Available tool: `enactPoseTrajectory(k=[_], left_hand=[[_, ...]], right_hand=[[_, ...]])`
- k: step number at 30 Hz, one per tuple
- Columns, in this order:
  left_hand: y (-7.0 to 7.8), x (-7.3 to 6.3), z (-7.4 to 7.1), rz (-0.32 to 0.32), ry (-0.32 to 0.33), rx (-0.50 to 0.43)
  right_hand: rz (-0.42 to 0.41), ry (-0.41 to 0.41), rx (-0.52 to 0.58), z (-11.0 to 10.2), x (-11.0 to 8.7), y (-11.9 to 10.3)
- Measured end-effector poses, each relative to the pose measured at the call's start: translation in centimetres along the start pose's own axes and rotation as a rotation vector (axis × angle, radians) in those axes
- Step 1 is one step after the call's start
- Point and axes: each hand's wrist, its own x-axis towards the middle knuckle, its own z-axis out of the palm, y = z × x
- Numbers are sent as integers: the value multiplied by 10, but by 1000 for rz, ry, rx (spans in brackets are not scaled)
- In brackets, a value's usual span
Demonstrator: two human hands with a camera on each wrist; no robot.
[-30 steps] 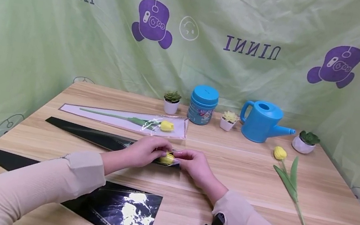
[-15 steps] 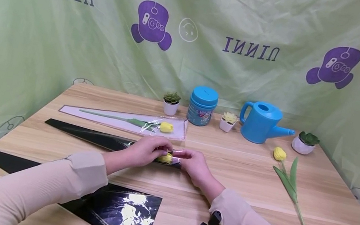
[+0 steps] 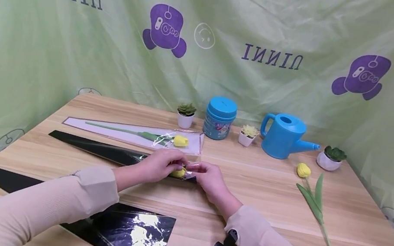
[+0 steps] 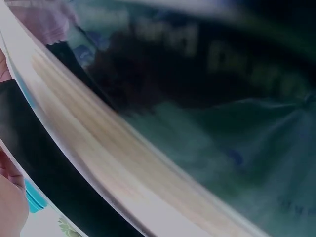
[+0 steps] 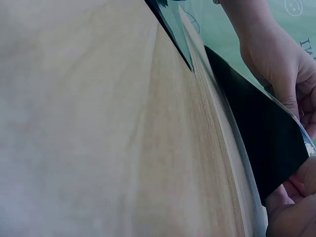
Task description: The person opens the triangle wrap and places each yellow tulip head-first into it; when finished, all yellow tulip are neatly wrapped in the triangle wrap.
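Observation:
A yellow tulip (image 3: 178, 173) lies inside a long black flower sleeve (image 3: 97, 148) with a clear film front, its bloom near the wide right end. My left hand (image 3: 162, 165) pinches the sleeve beside the bloom, thumb close to the petals. At the wide end my right hand (image 3: 213, 184) pinches the sleeve's edge and clear film. The right wrist view shows the sleeve's black back (image 5: 256, 128) between the left hand (image 5: 276, 59) and the curled fingers of the right hand (image 5: 296, 207). Most of the stem is hidden.
A second black sleeve (image 3: 130, 230) lies in front, partly under the left forearm. Behind is a sleeved tulip (image 3: 180, 141). A loose tulip (image 3: 304, 171) lies right. Along the back stand a blue jar (image 3: 220, 118), a watering can (image 3: 283, 136) and small potted succulents (image 3: 185, 115).
The tulip's bloom has shifted slightly left in the sleeve. My right hand and forearm have edged left, while the left hand keeps nearly the same place. The head view has tilted a little.

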Motion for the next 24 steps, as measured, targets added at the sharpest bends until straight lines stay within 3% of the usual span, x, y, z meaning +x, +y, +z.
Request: enactPoseTrajectory(k=[8, 14, 19, 24], left_hand=[[-3, 1, -2, -19, 7, 18], [-6, 0, -1, -15, 5, 28], [-8, -3, -3, -41, -33, 23], [-6, -4, -10, -59, -106, -15]], right_hand=[[2, 20, 0, 4, 3, -3], [12, -31, -25, -2, 1, -6], [27, -53, -68, -25, -8, -11], [16, -41, -152, -66, -24, -19]])
